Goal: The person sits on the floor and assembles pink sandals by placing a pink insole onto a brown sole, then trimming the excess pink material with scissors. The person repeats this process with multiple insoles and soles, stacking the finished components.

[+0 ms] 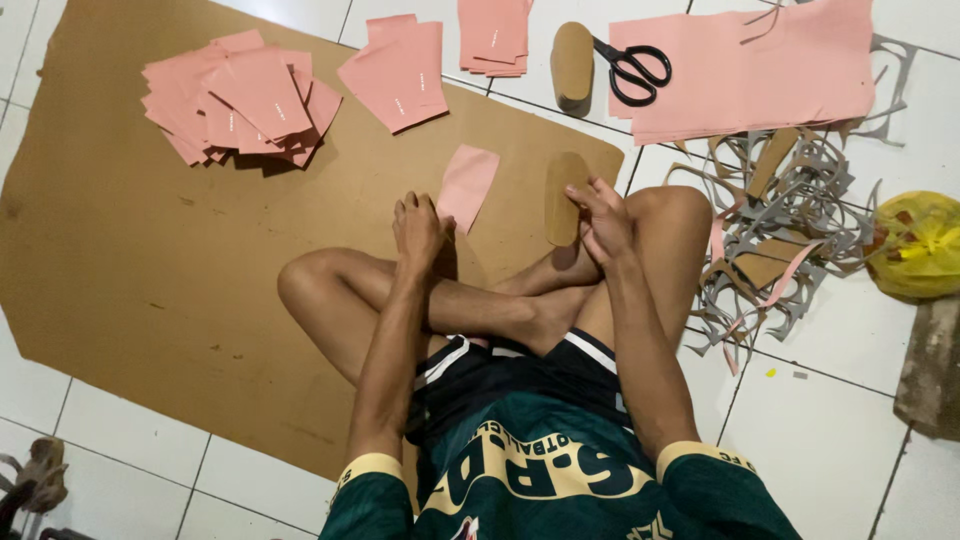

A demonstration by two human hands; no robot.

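Bare brown board point(130, 270) leftward; grey offcut tangle point(790, 215) crowding right.

yellow plastic bag point(918, 243) | far right on floor tiles | crumpled, knotted | no labels, signs, screens

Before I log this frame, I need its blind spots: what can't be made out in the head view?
- Left hand: its palm faces down on the pink cut paper piece, so its grip is hidden.
- Grey object: cut off by the left edge.
- Small marks on the stacked pink pieces: too small.
- Brown oval cardboard template: lower end hidden behind the right hand.
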